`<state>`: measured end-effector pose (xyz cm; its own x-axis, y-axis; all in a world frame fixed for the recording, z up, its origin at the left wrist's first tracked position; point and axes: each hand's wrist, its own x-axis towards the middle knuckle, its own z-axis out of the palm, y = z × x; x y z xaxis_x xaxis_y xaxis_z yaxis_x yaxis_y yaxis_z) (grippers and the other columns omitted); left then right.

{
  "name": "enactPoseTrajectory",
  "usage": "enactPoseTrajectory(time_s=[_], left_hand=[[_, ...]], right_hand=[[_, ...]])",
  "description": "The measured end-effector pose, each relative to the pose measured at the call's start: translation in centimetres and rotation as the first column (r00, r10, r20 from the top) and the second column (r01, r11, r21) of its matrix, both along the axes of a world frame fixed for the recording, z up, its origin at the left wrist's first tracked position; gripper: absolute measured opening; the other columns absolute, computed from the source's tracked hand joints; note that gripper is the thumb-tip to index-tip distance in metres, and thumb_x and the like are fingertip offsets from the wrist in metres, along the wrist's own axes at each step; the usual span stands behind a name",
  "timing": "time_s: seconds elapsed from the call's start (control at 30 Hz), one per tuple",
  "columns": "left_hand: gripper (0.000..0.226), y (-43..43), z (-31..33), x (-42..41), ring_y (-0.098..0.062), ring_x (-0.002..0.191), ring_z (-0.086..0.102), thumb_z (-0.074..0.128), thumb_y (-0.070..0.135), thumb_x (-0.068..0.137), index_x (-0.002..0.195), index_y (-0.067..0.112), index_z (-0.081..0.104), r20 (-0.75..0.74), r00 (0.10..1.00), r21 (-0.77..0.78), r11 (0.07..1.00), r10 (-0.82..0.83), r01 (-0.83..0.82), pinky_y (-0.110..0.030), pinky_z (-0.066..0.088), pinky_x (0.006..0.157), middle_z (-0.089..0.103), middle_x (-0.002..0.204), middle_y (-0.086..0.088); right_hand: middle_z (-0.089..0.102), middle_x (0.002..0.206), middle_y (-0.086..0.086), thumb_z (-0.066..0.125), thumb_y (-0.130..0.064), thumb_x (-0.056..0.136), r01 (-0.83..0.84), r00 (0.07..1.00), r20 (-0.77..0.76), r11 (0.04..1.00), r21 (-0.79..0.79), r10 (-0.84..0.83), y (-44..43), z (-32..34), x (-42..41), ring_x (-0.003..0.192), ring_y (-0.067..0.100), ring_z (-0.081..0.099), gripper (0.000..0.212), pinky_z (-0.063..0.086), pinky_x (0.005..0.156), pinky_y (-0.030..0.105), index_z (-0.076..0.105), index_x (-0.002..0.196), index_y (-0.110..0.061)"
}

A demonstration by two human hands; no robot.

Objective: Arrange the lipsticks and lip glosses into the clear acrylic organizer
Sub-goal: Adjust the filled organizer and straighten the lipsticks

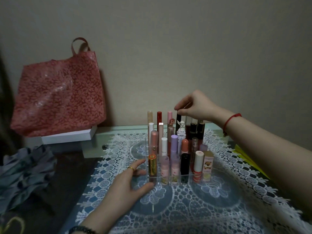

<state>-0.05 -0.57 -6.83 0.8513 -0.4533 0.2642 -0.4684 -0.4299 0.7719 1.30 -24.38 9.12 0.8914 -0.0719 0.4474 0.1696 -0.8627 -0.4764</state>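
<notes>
A plain beige wall (185, 39), dimly lit, fills the back. Beyond the left hand (128, 184) and to its left, a red floral tote bag (57, 97) leans on that wall atop a white box (67, 136). Crumpled grey fabric (22, 168) lies farther left. A white lace cloth (202, 208) over a glass-topped table (101, 134) spreads beneath the right hand (195, 105).

Red floral bag (57, 97) sits on a white box (67, 137), left of lace cloth (194, 208).
</notes>
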Motion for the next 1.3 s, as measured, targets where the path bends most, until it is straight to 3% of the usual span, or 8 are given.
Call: enactPoseTrajectory(time_s=[0.23, 0.47, 0.7, 0.87, 0.97, 1.13, 1.3], left_hand=[[0.061, 0.0, 0.1, 0.1, 0.021, 0.092, 0.045, 0.072, 0.045, 0.067, 0.112, 0.058, 0.033, 0.010, 1.000, 0.006, 1.000, -0.001, 0.001, -0.005, 0.033, 0.073, 0.051, 0.093, 0.031], [0.063, 0.0, 0.3, -0.1, 0.018, 0.095, 0.044, 0.072, 0.044, 0.068, 0.117, 0.055, 0.033, -0.016, 1.000, -0.008, 1.000, -0.003, 0.003, -0.020, 0.040, 0.088, 0.051, 0.095, 0.030], [0.063, 0.0, 0.2, 0.0, 0.017, 0.095, 0.045, 0.072, 0.043, 0.068, 0.117, 0.055, 0.034, -0.007, 1.000, -0.006, 1.000, 0.003, -0.003, -0.017, 0.037, 0.085, 0.052, 0.096, 0.029], [0.063, 0.1, 0.0, 0.1, 0.018, 0.094, 0.045, 0.072, 0.044, 0.068, 0.117, 0.055, 0.035, 0.001, 1.000, 0.002, 1.000, -0.002, 0.002, -0.012, 0.037, 0.081, 0.053, 0.096, 0.029], [0.064, 0.0, -0.2, 0.3, 0.017, 0.095, 0.047, 0.073, 0.043, 0.068, 0.118, 0.054, 0.035, 0.001, 1.000, -0.006, 1.000, 0.003, -0.003, -0.005, 0.034, 0.073, 0.054, 0.097, 0.027], [0.061, 0.0, -0.3, 0.4, 0.013, 0.097, 0.050, 0.073, 0.044, 0.067, 0.113, 0.057, 0.035, 0.004, 1.000, 0.008, 1.000, 0.003, -0.003, -0.009, 0.035, 0.077, 0.055, 0.096, 0.025], [0.060, 0.0, -0.2, 0.2, 0.013, 0.095, 0.050, 0.073, 0.043, 0.068, 0.113, 0.055, 0.036, 0.025, 1.000, 0.014, 1.000, 0.002, -0.003, -0.007, 0.034, 0.075, 0.055, 0.094, 0.025]], right_hand=[[0.065, 0.081, 0.001, 0.067, -0.005, 0.077, -0.015, 1.000, -0.018, 0.999, -0.043, 0.015, 0.0, 0.2, 0.1, 0.075, 0.012, 0.061, 0.014, 0.050, 0.079, 0.024, 0.071, 0.091, -0.008], [0.065, 0.079, -0.001, 0.069, -0.011, 0.077, -0.023, 0.999, -0.035, 0.999, -0.037, 0.022, 0.0, 0.1, 0.1, 0.071, 0.008, 0.060, 0.014, 0.047, 0.075, 0.022, 0.070, 0.091, -0.011], [0.067, 0.086, 0.002, 0.068, -0.015, 0.078, -0.026, 0.999, -0.023, 0.999, -0.037, 0.025, -0.2, 0.4, -0.3, 0.075, 0.009, 0.061, 0.016, 0.046, 0.075, 0.021, 0.070, 0.093, -0.009], [0.064, 0.083, -0.001, 0.068, -0.015, 0.079, -0.001, 0.996, 0.090, 1.000, -0.012, 0.002, -0.2, 1.2, -1.3, 0.071, 0.006, 0.059, 0.017, 0.047, 0.067, 0.014, 0.070, 0.095, -0.009], [0.064, 0.076, -0.005, 0.069, -0.016, 0.077, -0.039, 0.993, 0.111, 0.997, -0.067, 0.046, -0.2, 1.6, -2.6, 0.065, -0.001, 0.056, 0.014, 0.046, 0.060, 0.007, 0.070, 0.091, -0.012], [0.062, 0.070, -0.009, 0.070, -0.017, 0.076, -0.047, 0.999, 0.007, 0.963, -0.265, 0.051, 0.4, 0.5, -3.5, 0.062, -0.002, 0.054, 0.010, 0.047, 0.061, 0.015, 0.071, 0.086, -0.015], [0.067, 0.075, -0.004, 0.069, -0.017, 0.076, -0.038, 0.999, -0.010, 0.944, -0.327, 0.037, 0.4, -0.5, -3.4, 0.060, -0.003, 0.051, 0.008, 0.038, 0.053, 0.002, 0.072, 0.084, -0.016]])
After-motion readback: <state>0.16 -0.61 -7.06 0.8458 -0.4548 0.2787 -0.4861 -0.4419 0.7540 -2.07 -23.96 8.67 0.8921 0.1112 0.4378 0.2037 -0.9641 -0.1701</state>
